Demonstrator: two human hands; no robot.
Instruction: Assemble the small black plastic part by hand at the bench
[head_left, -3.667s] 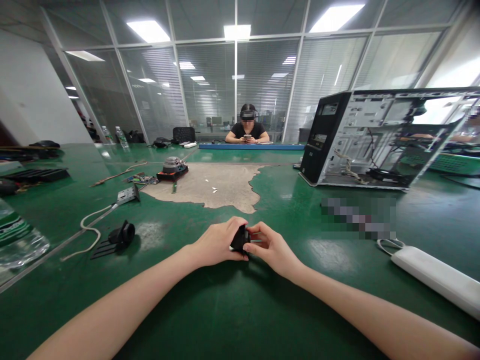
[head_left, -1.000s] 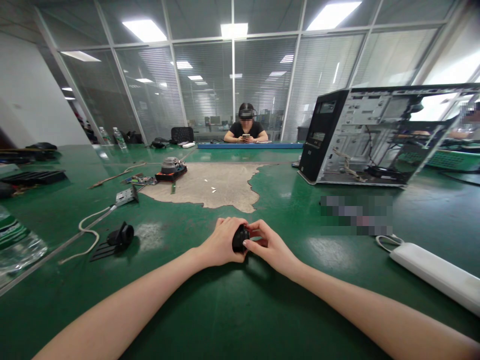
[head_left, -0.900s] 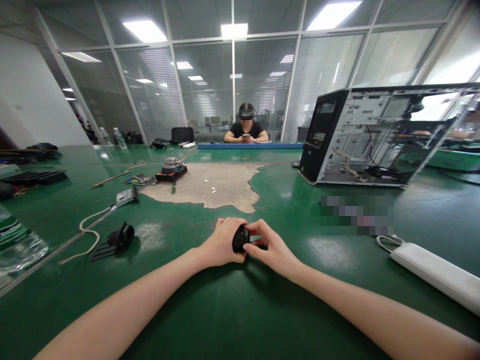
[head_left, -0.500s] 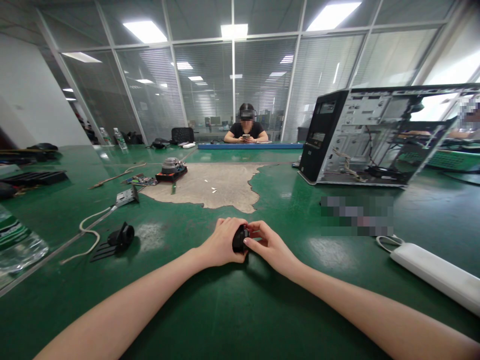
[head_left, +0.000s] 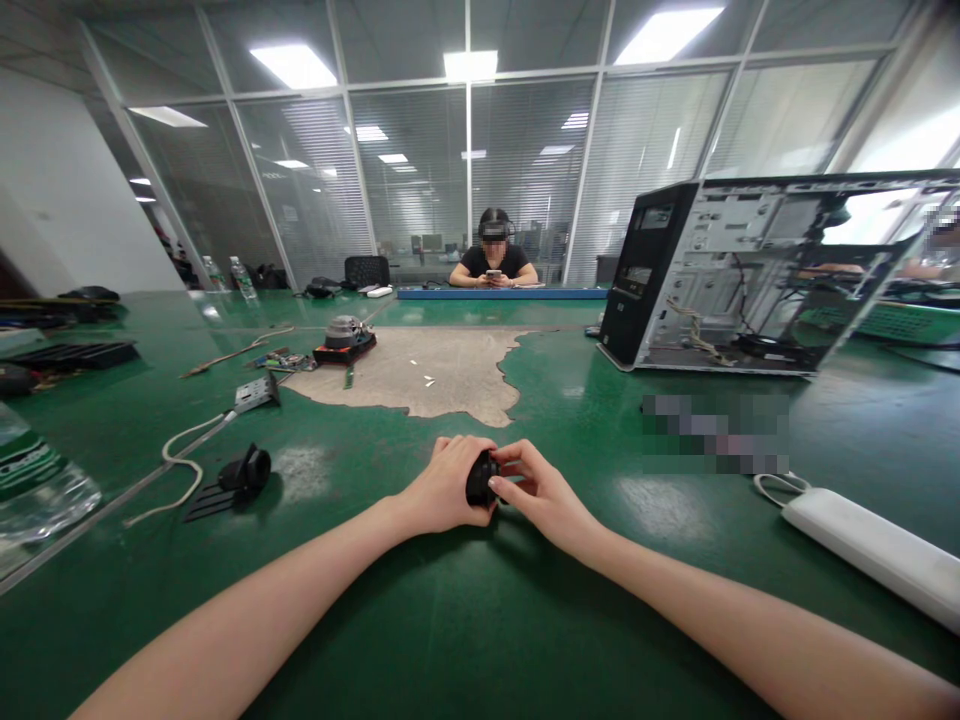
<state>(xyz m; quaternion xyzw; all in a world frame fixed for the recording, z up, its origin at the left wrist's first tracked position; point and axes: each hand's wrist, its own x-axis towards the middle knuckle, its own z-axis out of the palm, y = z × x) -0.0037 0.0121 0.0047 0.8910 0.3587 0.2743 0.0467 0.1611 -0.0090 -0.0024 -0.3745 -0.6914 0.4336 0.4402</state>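
A small black rounded device (head_left: 478,482) sits between my two hands, just above the green table; its exact kind is hard to make out. My left hand (head_left: 451,488) is closed round it from the left, hiding much of its body. From the other side, the thumb and fingertips of my right hand (head_left: 531,485) grip its right end. To the left on the table lies another black part (head_left: 251,468) with a round end and flat prongs.
A pale torn patch (head_left: 442,375) marks the green table. An opened computer case (head_left: 645,280) stands at the right, with a white power strip (head_left: 862,535) nearer. Leftward are a water bottle (head_left: 45,480), a metal bracket (head_left: 255,393) and a cord. Across sits a person (head_left: 493,262) holding a phone.
Both hands stay in place round the black device. The right fingertips shift very slightly on its end, and the whole view moves a few pixels.
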